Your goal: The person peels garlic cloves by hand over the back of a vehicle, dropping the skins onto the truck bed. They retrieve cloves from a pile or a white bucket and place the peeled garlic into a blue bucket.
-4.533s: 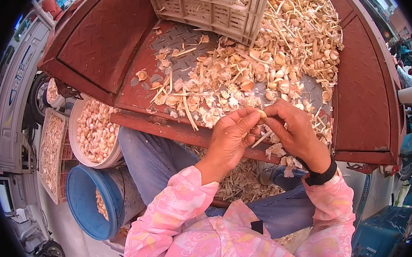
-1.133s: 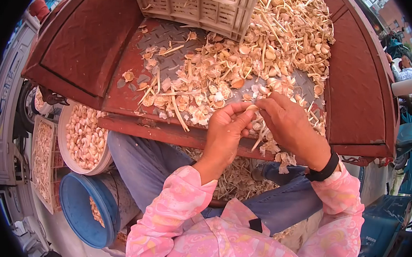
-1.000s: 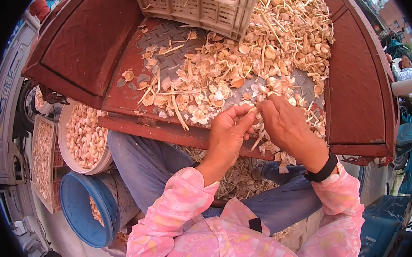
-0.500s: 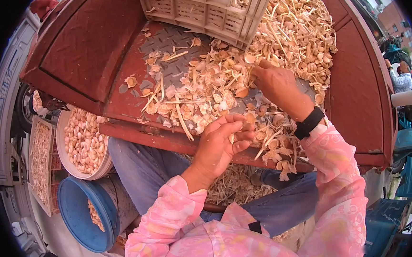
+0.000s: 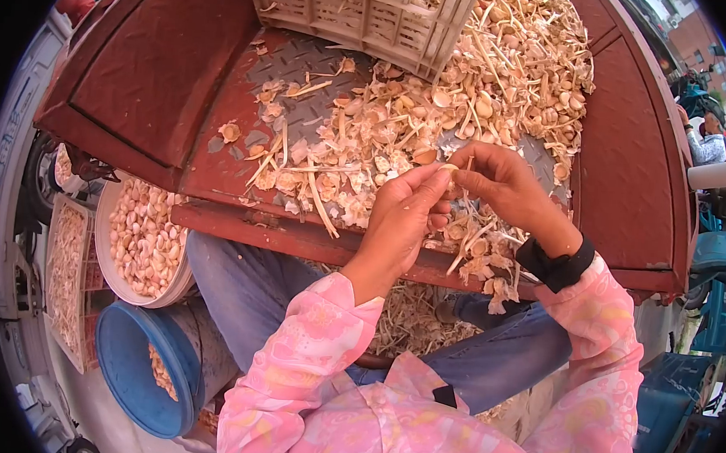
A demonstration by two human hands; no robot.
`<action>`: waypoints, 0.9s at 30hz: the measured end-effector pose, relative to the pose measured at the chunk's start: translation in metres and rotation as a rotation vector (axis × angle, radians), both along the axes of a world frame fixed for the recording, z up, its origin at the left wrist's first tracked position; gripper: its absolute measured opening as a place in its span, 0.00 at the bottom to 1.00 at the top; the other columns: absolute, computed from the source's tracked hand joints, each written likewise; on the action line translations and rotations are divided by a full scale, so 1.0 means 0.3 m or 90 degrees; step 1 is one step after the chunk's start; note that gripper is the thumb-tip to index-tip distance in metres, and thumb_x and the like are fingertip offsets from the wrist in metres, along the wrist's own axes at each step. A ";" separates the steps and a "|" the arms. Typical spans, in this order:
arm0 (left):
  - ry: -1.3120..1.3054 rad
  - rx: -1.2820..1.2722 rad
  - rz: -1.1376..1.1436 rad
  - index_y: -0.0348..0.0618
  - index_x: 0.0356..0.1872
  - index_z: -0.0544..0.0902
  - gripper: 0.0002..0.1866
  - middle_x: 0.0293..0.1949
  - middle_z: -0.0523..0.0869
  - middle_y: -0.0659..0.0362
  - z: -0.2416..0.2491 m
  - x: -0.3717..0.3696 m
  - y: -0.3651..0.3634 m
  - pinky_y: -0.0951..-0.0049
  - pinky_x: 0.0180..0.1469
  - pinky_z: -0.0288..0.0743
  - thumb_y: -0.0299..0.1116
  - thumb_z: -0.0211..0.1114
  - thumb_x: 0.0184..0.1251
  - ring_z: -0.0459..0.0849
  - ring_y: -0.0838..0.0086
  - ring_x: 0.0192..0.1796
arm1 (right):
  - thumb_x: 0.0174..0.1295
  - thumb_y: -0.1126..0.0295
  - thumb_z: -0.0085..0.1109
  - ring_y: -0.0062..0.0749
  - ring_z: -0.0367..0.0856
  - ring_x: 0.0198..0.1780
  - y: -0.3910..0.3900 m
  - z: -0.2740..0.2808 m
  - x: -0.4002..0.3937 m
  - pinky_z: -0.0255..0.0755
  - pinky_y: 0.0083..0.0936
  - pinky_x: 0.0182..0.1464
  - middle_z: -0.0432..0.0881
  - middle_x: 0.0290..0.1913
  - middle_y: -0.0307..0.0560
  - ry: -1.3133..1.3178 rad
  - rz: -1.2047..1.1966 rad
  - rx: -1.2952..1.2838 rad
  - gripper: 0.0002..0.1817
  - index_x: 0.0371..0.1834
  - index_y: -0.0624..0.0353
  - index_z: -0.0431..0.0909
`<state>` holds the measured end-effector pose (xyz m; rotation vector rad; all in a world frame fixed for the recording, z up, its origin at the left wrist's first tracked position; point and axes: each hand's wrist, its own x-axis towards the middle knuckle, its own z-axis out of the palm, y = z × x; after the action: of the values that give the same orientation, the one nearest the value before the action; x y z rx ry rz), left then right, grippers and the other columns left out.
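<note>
My left hand (image 5: 403, 221) and my right hand (image 5: 504, 188) meet above the front of the red metal bed. Between their fingertips is a small pale garlic clove (image 5: 448, 168), mostly covered by the fingers. Both hands are closed, thumbs and forefingers pinched together on it. Beneath and beyond them spreads a heap of garlic cloves, papery skins and dry stalks (image 5: 529, 78). Loose skins (image 5: 353, 184) lie just left of my left hand, and more skins (image 5: 483, 252) hang over the front edge below my right hand.
A pale plastic crate (image 5: 352, 15) stands tilted on the bed (image 5: 639, 187). At lower left are a white bucket (image 5: 189, 277) of cloves, a crate of skins (image 5: 82, 291) and a blue bucket (image 5: 127, 408) with some cloves inside. Another person (image 5: 707, 143) is at far right.
My right hand has come back from the heap, toward me, and now meets my left hand. The left hand has risen slightly and turned, its fingers closing on the clove.
</note>
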<state>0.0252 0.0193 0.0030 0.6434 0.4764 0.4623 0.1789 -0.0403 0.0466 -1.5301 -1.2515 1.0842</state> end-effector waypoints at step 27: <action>-0.021 -0.090 0.085 0.38 0.53 0.73 0.16 0.43 0.80 0.58 0.004 -0.039 -0.083 0.79 0.44 0.78 0.25 0.60 0.64 0.81 0.77 0.43 | 0.64 0.66 0.56 0.10 0.66 0.25 -0.135 0.063 -0.035 0.60 0.11 0.26 0.71 0.26 0.27 0.090 -0.062 -0.145 0.07 0.34 0.57 0.73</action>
<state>0.0134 -0.0056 0.0044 0.4681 0.5177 0.5592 0.1683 -0.0806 0.0654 -1.6330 -0.9735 1.2809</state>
